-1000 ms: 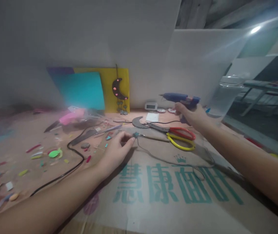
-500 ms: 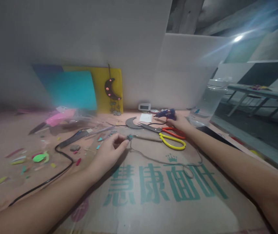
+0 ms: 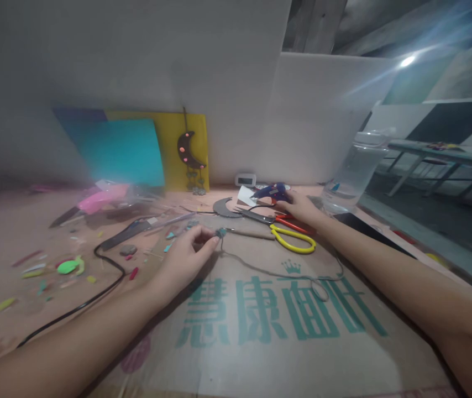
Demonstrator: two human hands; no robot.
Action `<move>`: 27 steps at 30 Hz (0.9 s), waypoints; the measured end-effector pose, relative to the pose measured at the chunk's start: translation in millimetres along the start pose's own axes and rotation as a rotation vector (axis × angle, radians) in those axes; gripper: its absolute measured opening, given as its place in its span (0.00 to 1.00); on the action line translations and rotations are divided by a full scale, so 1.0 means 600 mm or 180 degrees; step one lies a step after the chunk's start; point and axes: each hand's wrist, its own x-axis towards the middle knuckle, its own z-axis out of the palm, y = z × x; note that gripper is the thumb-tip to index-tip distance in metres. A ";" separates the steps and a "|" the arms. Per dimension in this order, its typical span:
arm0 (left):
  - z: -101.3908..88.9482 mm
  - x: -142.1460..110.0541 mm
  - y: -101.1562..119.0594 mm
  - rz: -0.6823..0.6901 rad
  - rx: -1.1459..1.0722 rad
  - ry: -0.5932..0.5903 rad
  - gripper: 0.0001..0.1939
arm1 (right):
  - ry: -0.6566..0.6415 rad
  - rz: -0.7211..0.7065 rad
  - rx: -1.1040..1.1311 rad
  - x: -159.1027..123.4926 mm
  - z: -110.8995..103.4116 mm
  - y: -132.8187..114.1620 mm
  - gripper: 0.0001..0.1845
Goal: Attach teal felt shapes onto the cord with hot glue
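Observation:
My left hand rests on the cardboard, thumb and fingers pinched around a small grey-green piece. A thin grey cord runs from that piece and loops to the right. At the back, my right hand is closed on a dark blue glue gun, whose nozzle points left over a white paper. Scissors with one red and one yellow handle lie between my hands. A thin brown-handled tool and a grey crescent cutout lie near them.
A crescent ornament hangs on a yellow board behind. A small white digital clock stands at the back, a clear plastic container at right. Clay scraps, a green piece and a black cable cover the left side.
My right hand has moved the glue gun slightly left, and the white paper beside it has lifted and tilted. My left hand has stayed in place.

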 end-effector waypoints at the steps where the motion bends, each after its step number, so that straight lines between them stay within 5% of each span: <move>1: 0.000 0.000 0.000 -0.0006 0.0007 0.0000 0.11 | 0.0080 0.0016 0.0072 0.001 0.000 0.001 0.20; 6: 0.002 0.001 -0.008 0.0055 -0.0096 -0.0014 0.10 | 0.0904 0.0123 0.0440 0.012 -0.008 0.003 0.36; 9: 0.003 0.001 -0.010 0.0037 -0.0164 -0.0027 0.10 | 0.1675 -0.0485 0.0493 0.000 -0.025 -0.027 0.34; 11: 0.003 0.001 -0.007 0.0026 -0.0213 -0.0019 0.10 | 0.1830 -0.1055 0.0297 -0.024 -0.033 -0.068 0.29; 15: 0.001 -0.001 0.002 0.0040 -0.0218 0.0041 0.09 | 0.0570 -0.1019 0.1074 -0.099 -0.013 -0.171 0.15; 17: 0.000 -0.003 0.006 0.0033 -0.0179 0.0042 0.09 | -0.0484 -0.0642 0.1801 -0.136 0.013 -0.208 0.19; 20: 0.000 -0.007 0.011 0.0154 -0.0186 0.0051 0.09 | -0.1433 0.0006 0.2566 -0.173 0.054 -0.230 0.28; 23: 0.002 -0.009 0.016 0.0329 -0.0165 0.0074 0.08 | -0.1859 0.0299 0.2920 -0.185 0.077 -0.227 0.28; 27: 0.003 -0.012 0.019 0.0443 -0.0073 -0.0021 0.08 | -0.1848 0.0512 0.3078 -0.184 0.080 -0.224 0.19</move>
